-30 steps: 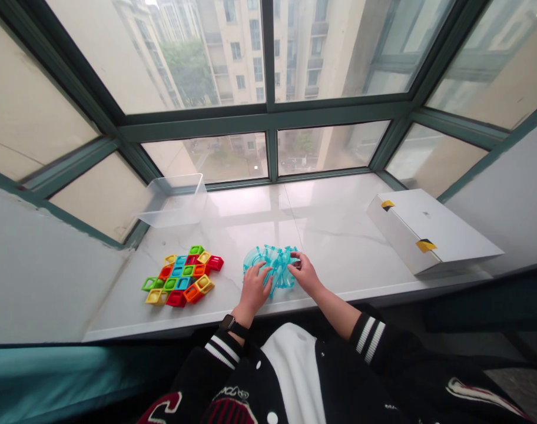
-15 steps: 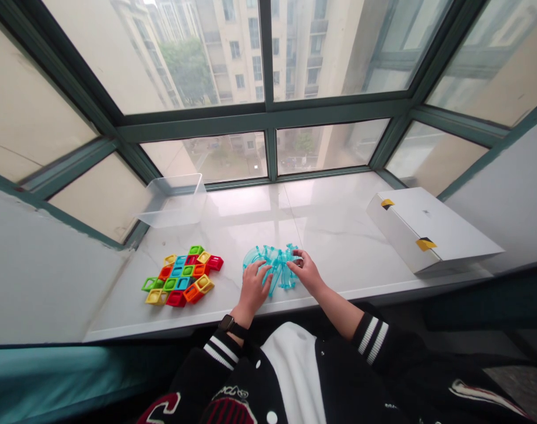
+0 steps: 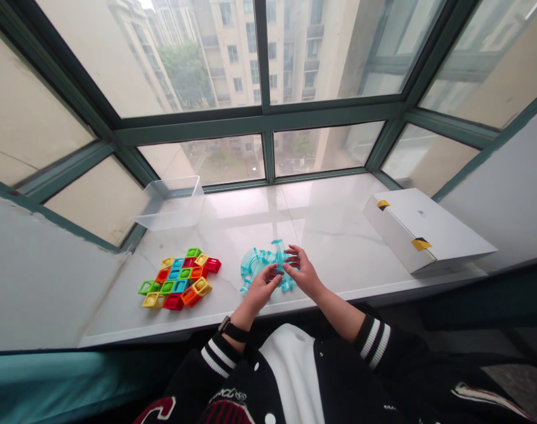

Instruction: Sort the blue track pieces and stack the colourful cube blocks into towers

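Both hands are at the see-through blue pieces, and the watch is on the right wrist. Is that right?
Not quite: the head view shows the watch on the left wrist. The left hand and right hand are at the see-through blue pieces, as you said.

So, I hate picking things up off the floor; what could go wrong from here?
The translucent blue pieces lie near the front edge of the white ledge, so the left hand might nudge one off. They also appear to overlap, so the right hand could drag several when lifting one.
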A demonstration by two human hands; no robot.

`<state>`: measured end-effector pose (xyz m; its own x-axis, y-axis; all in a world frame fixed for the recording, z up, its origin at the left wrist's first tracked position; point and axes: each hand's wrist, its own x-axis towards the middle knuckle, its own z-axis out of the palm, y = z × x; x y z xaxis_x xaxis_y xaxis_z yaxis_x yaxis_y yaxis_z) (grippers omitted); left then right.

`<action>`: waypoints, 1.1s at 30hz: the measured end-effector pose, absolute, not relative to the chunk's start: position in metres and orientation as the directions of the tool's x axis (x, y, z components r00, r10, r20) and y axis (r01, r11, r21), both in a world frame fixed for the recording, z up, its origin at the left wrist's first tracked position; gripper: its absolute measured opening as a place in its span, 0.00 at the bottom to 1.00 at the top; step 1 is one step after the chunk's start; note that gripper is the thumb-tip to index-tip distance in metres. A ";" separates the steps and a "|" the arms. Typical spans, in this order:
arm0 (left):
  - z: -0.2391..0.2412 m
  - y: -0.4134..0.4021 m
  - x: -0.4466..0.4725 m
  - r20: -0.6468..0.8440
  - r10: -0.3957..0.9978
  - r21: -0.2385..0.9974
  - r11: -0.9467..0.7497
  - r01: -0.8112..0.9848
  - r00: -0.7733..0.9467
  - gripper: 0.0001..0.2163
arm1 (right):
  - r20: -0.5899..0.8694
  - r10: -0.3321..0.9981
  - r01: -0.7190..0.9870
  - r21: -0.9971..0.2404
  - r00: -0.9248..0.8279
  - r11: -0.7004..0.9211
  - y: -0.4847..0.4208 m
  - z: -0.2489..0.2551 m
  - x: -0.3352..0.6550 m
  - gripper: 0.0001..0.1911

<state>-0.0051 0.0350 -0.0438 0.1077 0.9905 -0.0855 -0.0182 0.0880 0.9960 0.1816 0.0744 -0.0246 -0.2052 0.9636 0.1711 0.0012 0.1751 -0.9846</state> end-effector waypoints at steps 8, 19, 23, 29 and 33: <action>-0.035 0.039 -0.011 -0.159 0.986 0.953 0.166 -0.252 0.051 0.29 | 0.280 0.903 0.228 -0.904 -0.327 0.362 0.059 -0.033 0.180 0.27; -0.023 0.041 -0.013 -0.191 0.982 0.940 0.179 -0.290 -0.011 0.29 | 0.300 0.893 0.304 -0.863 -0.336 0.404 0.059 -0.025 0.190 0.22; -0.017 0.043 -0.020 -0.188 0.981 0.955 0.173 -0.241 -0.040 0.30 | 0.286 0.907 0.298 -0.876 -0.310 0.378 0.061 -0.027 0.201 0.22; -0.015 0.043 -0.030 -0.203 0.978 0.940 0.181 -0.290 -0.045 0.26 | 0.312 0.914 0.319 -0.866 -0.258 0.385 0.067 -0.025 0.222 0.22; -0.024 0.048 -0.056 -0.162 0.965 0.975 0.124 -0.182 -0.208 0.22 | 0.309 0.940 0.365 -0.867 -0.142 0.340 0.079 -0.032 0.249 0.22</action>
<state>-0.0557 0.0476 -0.0245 -0.2076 0.9647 -0.1620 -0.1823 0.1245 0.9753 0.2495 0.0788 -0.0324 -0.1420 0.9404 0.3091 0.3650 0.3400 -0.8667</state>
